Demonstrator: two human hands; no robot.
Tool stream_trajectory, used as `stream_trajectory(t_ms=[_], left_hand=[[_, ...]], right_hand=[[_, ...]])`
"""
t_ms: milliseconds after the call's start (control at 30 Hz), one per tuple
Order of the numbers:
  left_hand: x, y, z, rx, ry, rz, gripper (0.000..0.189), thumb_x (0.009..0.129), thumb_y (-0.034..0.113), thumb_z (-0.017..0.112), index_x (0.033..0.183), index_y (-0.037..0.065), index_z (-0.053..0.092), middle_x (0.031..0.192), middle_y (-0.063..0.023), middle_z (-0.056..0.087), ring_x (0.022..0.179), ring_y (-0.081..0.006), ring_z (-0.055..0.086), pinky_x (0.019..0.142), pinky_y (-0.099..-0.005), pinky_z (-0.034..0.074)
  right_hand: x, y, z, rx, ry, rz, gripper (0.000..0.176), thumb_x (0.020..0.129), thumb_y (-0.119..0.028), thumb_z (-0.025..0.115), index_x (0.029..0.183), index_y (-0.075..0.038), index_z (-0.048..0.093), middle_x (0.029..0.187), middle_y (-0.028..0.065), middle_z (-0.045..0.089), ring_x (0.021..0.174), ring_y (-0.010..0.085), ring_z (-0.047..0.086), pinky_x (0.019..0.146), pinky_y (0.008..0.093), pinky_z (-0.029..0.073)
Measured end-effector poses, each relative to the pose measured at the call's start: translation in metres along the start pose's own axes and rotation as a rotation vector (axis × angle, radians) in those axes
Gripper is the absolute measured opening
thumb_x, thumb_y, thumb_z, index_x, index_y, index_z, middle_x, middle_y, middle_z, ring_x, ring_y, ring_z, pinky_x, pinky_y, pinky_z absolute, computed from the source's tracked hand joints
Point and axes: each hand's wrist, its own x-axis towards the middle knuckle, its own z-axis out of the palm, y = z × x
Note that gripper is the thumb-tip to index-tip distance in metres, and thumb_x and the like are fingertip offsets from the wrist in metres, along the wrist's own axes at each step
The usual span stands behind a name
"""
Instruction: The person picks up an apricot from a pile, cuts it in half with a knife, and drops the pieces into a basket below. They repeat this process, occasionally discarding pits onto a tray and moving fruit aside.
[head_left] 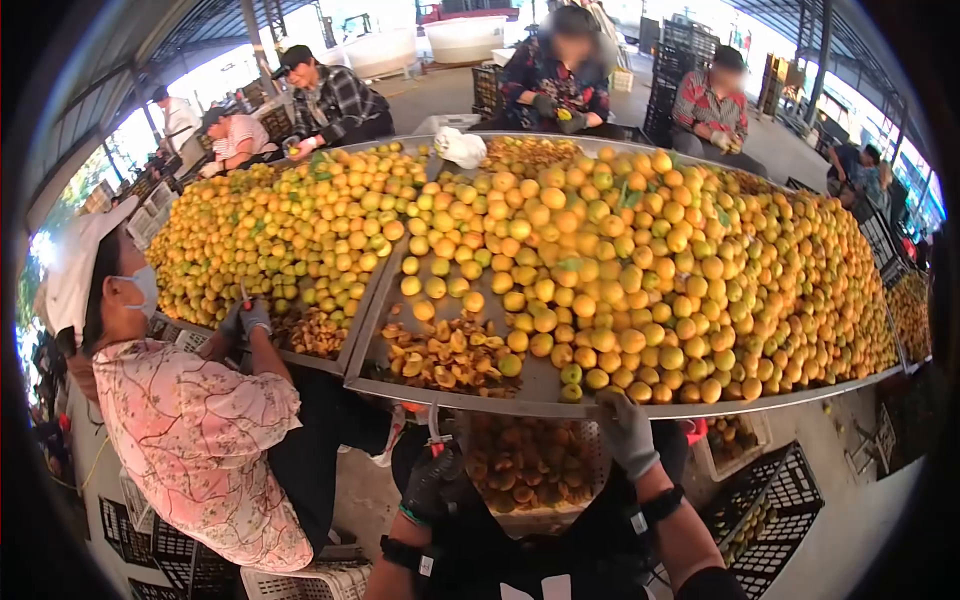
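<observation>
My left hand [432, 482], in a dark glove, is closed around a small peeler [435, 432] with a metal tip and a red part, held upright below the table edge. My right hand [628, 436], in a grey glove, reaches up to the metal rim [500, 404] with its fingers extended beside the nearest fruit; no fruit shows in it. Over the table spreads a big heap of orange-yellow fruit [690, 290], which look like persimmons. Cut peels [450, 355] lie in a pile at the front left of my section. Between my knees stands a crate of darker orange fruit [530, 460].
A metal divider [376, 305] separates my section from the left one. Close on my left sits a co-worker [195, 430] with gloved hands over the table. Several people sit across the far side. Black plastic crates [765, 520] stand on the floor at right. A white bag [460, 148] lies at the back.
</observation>
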Motion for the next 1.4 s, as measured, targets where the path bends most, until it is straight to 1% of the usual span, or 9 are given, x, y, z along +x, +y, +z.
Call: stream_trajectory(t_ms=[167,500,567,700,833,900,1000,1200,1400], left_hand=[[-0.001,0.003,0.003,-0.088,-0.048,-0.093,0.017,0.093,0.017,0.059,0.107,0.010,0.053,0.069,0.0003,0.047,0.046,-0.0090,0.040,0.039,-0.0213,0.032],[-0.002,0.009,0.003,-0.077,-0.060,-0.140,0.041,0.091,0.017,0.060,0.129,0.007,0.048,0.065,-0.0012,0.047,0.045,-0.0124,0.046,0.038,-0.0251,0.036],[-0.002,0.013,0.006,-0.005,-0.085,-0.107,0.046,0.090,0.017,0.061,0.133,0.007,0.046,0.064,-0.0012,0.046,0.045,-0.0120,0.045,0.038,-0.0251,0.036],[-0.001,0.006,-0.013,-0.065,-0.072,-0.116,0.053,0.089,0.017,0.062,0.137,0.006,0.042,0.063,-0.0012,0.045,0.044,-0.0117,0.043,0.038,-0.0248,0.035],[0.002,0.014,-0.004,-0.098,-0.114,-0.136,0.058,0.086,0.019,0.066,0.137,0.004,0.042,0.063,-0.0013,0.043,0.044,-0.0113,0.039,0.041,-0.0244,0.033],[0.004,0.016,-0.002,-0.155,-0.154,-0.155,0.059,0.086,0.018,0.066,0.138,0.003,0.041,0.063,-0.0014,0.043,0.044,-0.0112,0.038,0.041,-0.0244,0.032],[0.003,0.013,-0.004,-0.184,-0.142,-0.171,0.060,0.086,0.018,0.066,0.138,0.003,0.041,0.063,-0.0015,0.043,0.044,-0.0107,0.037,0.040,-0.0244,0.031],[0.007,0.018,-0.006,-0.155,-0.166,-0.152,0.058,0.088,0.019,0.063,0.139,0.004,0.040,0.063,-0.0025,0.044,0.043,-0.0124,0.042,0.040,-0.0266,0.036],[0.009,0.019,-0.002,-0.211,-0.196,-0.167,0.060,0.086,0.018,0.065,0.139,0.003,0.040,0.062,-0.0032,0.046,0.041,-0.0126,0.041,0.040,-0.0273,0.036]], right_hand=[[0.039,-0.005,0.025,-0.625,-0.282,-0.121,0.034,0.081,-0.034,0.065,0.102,-0.007,0.063,0.089,0.0167,0.064,0.083,0.0396,0.061,0.070,0.0486,0.048],[0.082,-0.007,0.085,-0.786,-0.214,-0.324,0.027,0.082,-0.032,0.060,0.100,-0.012,0.066,0.098,0.0125,0.062,0.091,0.0353,0.060,0.074,0.0455,0.049],[0.086,-0.019,0.078,-0.715,-0.470,-0.431,0.029,0.083,-0.035,0.059,0.104,-0.016,0.067,0.102,0.0108,0.063,0.094,0.0336,0.061,0.076,0.0445,0.049],[0.099,-0.044,0.061,-0.817,-0.848,-0.051,0.038,0.083,-0.035,0.061,0.118,-0.021,0.060,0.114,0.0073,0.062,0.098,0.0297,0.062,0.081,0.0390,0.051],[0.106,-0.021,0.050,-0.758,-0.898,-0.155,0.041,0.084,-0.033,0.064,0.122,-0.018,0.058,0.111,0.0068,0.064,0.095,0.0241,0.065,0.079,0.0366,0.052],[0.107,-0.001,0.046,-0.237,-0.833,0.115,0.044,0.083,-0.026,0.069,0.123,-0.013,0.057,0.102,0.0052,0.066,0.090,0.0173,0.064,0.075,0.0335,0.052],[0.113,-0.030,0.015,-0.154,-0.475,0.099,0.050,0.078,-0.023,0.072,0.123,-0.010,0.056,0.100,0.0102,0.067,0.090,0.0284,0.064,0.078,0.0355,0.051],[0.145,-0.028,-0.009,-0.373,0.251,-0.116,0.037,0.080,-0.019,0.070,0.114,-0.007,0.062,0.107,0.0131,0.065,0.099,0.0299,0.062,0.084,0.0366,0.051],[0.123,-0.070,0.085,-0.683,-0.582,-0.386,0.044,0.078,-0.015,0.062,0.121,-0.013,0.060,0.114,0.0134,0.061,0.106,0.0309,0.058,0.087,0.0392,0.046]])
